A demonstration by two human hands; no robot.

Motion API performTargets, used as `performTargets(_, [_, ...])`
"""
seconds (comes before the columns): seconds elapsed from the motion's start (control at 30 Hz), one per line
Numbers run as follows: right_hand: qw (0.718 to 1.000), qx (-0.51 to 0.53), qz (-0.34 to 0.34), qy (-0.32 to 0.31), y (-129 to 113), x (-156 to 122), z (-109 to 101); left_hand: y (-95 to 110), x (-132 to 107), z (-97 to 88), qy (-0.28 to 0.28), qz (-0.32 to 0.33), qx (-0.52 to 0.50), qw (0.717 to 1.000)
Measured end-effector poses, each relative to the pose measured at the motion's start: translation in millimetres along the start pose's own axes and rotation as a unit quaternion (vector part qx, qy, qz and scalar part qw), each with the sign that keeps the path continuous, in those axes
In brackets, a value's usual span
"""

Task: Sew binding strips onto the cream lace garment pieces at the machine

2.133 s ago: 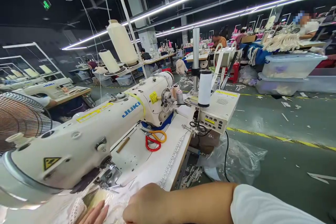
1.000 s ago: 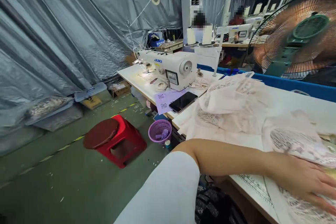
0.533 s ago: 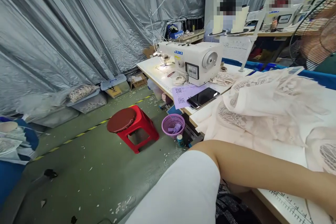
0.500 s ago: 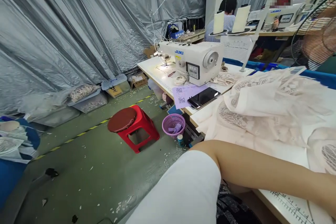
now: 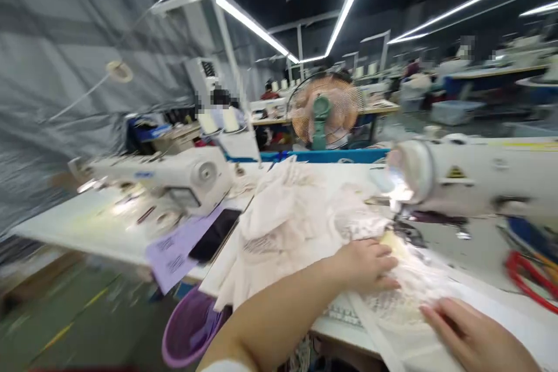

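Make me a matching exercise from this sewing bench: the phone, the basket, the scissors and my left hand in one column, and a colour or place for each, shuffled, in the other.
Column 1
1. phone
2. basket
3. scissors
4. left hand

Column 2
A. with a red handle, at the right edge of the picture
B. resting on the pale lace cloth
C. purple, low down near the bottom edge of the picture
D. black, lying partly over a lilac sheet

Pairs: 1-D, 2-C, 3-A, 4-B
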State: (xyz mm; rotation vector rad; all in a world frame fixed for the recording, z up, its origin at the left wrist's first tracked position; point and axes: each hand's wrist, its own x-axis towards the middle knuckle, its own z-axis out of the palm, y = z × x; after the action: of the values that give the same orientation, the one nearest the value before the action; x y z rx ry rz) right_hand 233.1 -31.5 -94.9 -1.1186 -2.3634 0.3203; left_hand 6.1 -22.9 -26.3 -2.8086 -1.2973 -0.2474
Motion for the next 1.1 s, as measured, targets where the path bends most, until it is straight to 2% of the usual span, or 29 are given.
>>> performTargets(0.07, [1.0,-0.005,0.018,0.024,-10.2,6.9,-2.9,-6.3,0.6,0.6,0.013,0.014,-0.005,1.0])
performTargets(0.17, [0.997,-0.023,0.022,0.073,-22.5,11.5,-3.4,-4.8,0.5,-5.5,0.002,-0.003,-0.02,1.0])
performTargets(0.27, [0.994,-0.043,0.019,0.095,-27.2,8.8,-1.3,2.8,9.7,-21.2,-0.053,-0.027,-0.022,0.998])
performTargets(0.37, [0.994,-0.055,0.016,0.091,-25.8,7.9,-0.5,9.1,32.1,-36.8,-0.136,-0.081,0.014,0.987])
performTargets(0.43, [0.994,-0.061,0.016,0.088,-24.5,10.0,-2.1,10.7,49.1,-41.4,-0.153,-0.117,0.045,0.98])
performTargets(0.5, [0.995,-0.061,0.019,0.079,-25.1,12.7,-6.6,9.8,62.4,-39.7,-0.126,-0.129,0.036,0.983])
performTargets(0.57, [0.996,-0.053,0.028,0.06,-27.7,14.0,-14.3,6.3,69.1,-33.1,-0.098,-0.128,-0.016,0.987])
performTargets(0.7, [0.997,0.006,0.07,0.015,-34.4,10.5,-31.9,-7.7,68.6,-16.4,-0.08,-0.13,-0.138,0.979])
performTargets(0.8, [0.994,0.07,0.086,-0.015,-42.0,5.1,-37.3,-20.7,65.0,-7.9,-0.05,-0.141,-0.231,0.961])
performTargets(0.9, [0.989,0.093,0.11,-0.033,-48.4,3.4,-35.2,-28.4,61.7,-3.8,-0.027,-0.163,-0.305,0.938])
performTargets(1.03, [0.989,0.061,0.134,-0.015,-42.4,17.5,-32.2,-30.6,57.4,-5.3,0.013,-0.202,-0.311,0.929])
performTargets(1.1, [0.99,0.023,0.139,-0.006,-35.5,27.4,-32.9,-28.3,53.7,-9.5,0.014,-0.215,-0.281,0.935])
